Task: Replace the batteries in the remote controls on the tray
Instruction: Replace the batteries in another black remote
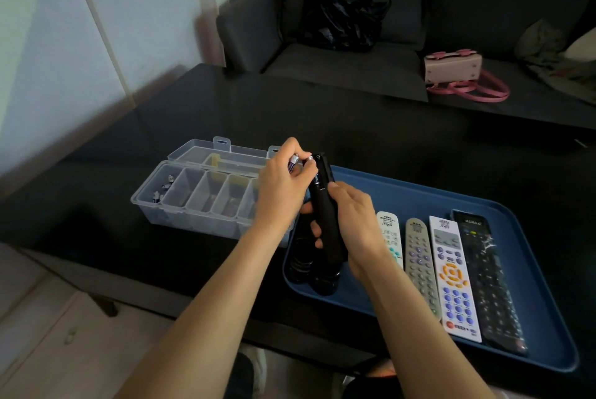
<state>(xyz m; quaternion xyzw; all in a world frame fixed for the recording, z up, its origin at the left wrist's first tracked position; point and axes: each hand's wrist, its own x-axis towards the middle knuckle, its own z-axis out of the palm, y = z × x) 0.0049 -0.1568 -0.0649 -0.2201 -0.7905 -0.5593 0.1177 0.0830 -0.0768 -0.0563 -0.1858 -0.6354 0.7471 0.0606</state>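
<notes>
The job looks to be in its early or middle stretch — one black remote is lifted off the blue tray and being worked on, while four others lie flat on the tray with nothing to show whether their cells have been changed. The right hand is wrapped round the black remote's body, holding it tilted above the tray's left end with its far end raised. The left hand is curled at that raised end, pinching a battery with a purple-and-silver casing; a second silver tip shows just beside it at the remote's open end, though whether that cell is going in or coming out cannot be told. On the tray to the right of the held remote lie a small white remote, a grey one, a long white one with orange and blue buttons and a black one in a clear wrapper, side by side and face up. Left of the tray on the dark worktop stands an open clear plastic organiser box — a few loose batteries sit in its leftmost compartment. By my reckoning most of the remotes remain to be done.
</notes>
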